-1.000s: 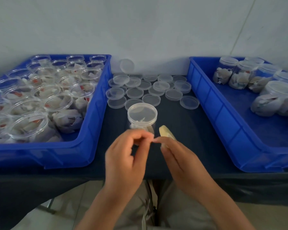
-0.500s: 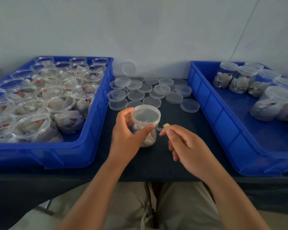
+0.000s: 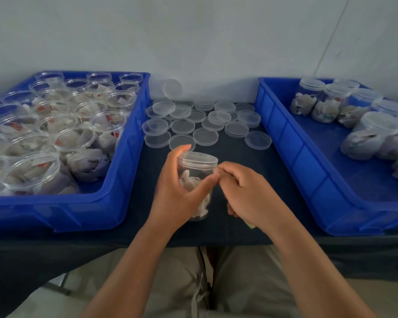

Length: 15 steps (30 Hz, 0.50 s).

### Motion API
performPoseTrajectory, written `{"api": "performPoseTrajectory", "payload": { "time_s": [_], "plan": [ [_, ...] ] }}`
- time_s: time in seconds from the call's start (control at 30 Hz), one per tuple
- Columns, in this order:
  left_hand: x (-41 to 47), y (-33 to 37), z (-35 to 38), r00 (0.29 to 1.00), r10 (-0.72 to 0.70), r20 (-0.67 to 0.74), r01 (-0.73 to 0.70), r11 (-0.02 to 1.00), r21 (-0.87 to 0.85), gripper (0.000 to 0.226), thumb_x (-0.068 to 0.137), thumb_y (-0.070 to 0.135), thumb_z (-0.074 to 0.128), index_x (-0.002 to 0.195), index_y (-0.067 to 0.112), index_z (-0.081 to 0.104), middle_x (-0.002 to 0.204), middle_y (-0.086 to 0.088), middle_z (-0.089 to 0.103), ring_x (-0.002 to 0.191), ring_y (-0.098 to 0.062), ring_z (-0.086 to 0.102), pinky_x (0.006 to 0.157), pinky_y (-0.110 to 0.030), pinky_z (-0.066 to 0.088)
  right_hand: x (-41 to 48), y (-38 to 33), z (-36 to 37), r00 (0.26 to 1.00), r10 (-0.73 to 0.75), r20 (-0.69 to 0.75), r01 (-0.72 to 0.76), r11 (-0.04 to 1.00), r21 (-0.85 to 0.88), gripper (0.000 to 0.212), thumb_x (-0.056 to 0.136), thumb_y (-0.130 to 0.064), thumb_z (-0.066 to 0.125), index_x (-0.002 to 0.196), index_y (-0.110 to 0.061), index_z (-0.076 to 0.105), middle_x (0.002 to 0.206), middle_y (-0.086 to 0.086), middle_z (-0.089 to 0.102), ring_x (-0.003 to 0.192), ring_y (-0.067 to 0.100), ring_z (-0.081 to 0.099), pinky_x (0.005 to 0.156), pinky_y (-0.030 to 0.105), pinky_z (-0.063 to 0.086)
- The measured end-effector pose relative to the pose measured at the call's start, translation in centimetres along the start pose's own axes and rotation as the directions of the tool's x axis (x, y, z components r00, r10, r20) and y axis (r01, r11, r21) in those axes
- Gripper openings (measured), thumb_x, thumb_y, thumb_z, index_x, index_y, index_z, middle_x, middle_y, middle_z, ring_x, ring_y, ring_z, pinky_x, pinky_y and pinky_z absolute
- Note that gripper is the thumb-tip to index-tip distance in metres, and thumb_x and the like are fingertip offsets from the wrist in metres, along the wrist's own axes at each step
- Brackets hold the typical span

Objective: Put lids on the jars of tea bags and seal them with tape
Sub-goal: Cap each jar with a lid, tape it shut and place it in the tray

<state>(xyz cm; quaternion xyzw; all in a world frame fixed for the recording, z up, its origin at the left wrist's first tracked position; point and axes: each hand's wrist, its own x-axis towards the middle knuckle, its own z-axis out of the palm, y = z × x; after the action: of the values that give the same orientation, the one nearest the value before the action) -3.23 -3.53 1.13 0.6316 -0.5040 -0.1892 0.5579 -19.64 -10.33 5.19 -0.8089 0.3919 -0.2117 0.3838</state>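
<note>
Since half a second ago the right hand (image 3: 248, 193) has closed the small gap to the jar (image 3: 193, 179), and its thumb and forefinger now press against the rim of the lid (image 3: 199, 158). The jar is clear, round, smooth plastic, upright between the two hands, with crumpled white tea bags inside and a shallow clear lid on top. The left hand (image 3: 172, 191) grips it, fingers curled behind the wall and thumb across the front. The right hand's fingers are curled; whether they pinch tape cannot be told. A pale scrap (image 3: 249, 224) peeks out beneath its wrist.

Just beyond both hands lie the loose lids (image 3: 205, 136) — flat clear discs, some overlapping — on the dark cloth of the table (image 3: 239, 157). Left of the left hand a blue plastic bin (image 3: 129, 157) is packed with open jars (image 3: 76, 138) of tea bags. Right of the right hand, a second blue bin (image 3: 292, 152) holds lidded jars (image 3: 377, 127), several lying on their sides.
</note>
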Motion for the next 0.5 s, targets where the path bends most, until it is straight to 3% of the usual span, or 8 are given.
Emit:
{"api": "performPoseTrajectory", "payload": {
  "time_s": [0.1, 0.23, 0.4, 0.5],
  "plan": [
    [0.0, 0.0, 0.2, 0.999, -0.004, -0.047, 0.004, 1.000, -0.001, 0.061, 0.076, 0.080, 0.070, 0.127, 0.067, 0.038, 0.124, 0.037, 0.056, 0.119, 0.012, 0.056, 0.088, -0.006, 0.045, -0.1, -0.3, 0.2, 1.000, 0.005, 0.011, -0.005, 1.000, -0.004, 0.022, 0.110, -0.045, 0.043, 0.098, -0.049, 0.062, 0.073, -0.017, 0.067, 0.059, 0.002, 0.068, 0.046, 0.011, 0.047],
    [-0.1, -0.3, 0.2, 0.998, -0.028, -0.049, 0.025, 0.997, -0.068, 0.049, 0.085, 0.065, 0.071, 0.126, 0.063, 0.044, 0.124, 0.031, 0.060, 0.117, 0.007, 0.061, 0.088, -0.018, 0.049, -0.2, -0.5, -0.2, 0.999, 0.024, 0.046, -0.022, 0.999, -0.050, 0.024, 0.108, -0.054, 0.040, 0.097, -0.048, 0.060, 0.074, -0.021, 0.067, 0.061, 0.000, 0.068, 0.046, 0.012, 0.047],
    [0.7, -0.7, -1.3, 0.993, -0.104, 0.064, 0.114, 0.975, -0.188, 0.041, 0.092, 0.046, 0.076, 0.126, 0.055, 0.054, 0.120, 0.026, 0.066, 0.112, 0.001, 0.067, 0.083, -0.022, 0.057, -0.8, -0.2, -2.3, 0.954, 0.067, 0.292, -0.025, 0.989, -0.147, 0.041, 0.095, -0.082, 0.024, 0.116, -0.061, 0.052, 0.090, -0.035, 0.066, 0.082, -0.017, 0.061, 0.071, 0.024, 0.044],
    [1.0, -0.7, -2.3, 0.986, -0.118, 0.117, 0.143, 0.961, -0.236, 0.040, 0.088, 0.048, 0.075, 0.123, 0.056, 0.059, 0.118, 0.025, 0.068, 0.109, 0.000, 0.069, 0.081, -0.012, 0.055, -0.6, 0.1, -3.4, 0.936, 0.071, 0.346, -0.004, 0.981, -0.192, 0.050, 0.087, -0.089, 0.018, 0.122, -0.069, 0.048, 0.109, -0.023, 0.068, 0.095, -0.013, 0.061, 0.083, 0.027, 0.049]
  ]
}}
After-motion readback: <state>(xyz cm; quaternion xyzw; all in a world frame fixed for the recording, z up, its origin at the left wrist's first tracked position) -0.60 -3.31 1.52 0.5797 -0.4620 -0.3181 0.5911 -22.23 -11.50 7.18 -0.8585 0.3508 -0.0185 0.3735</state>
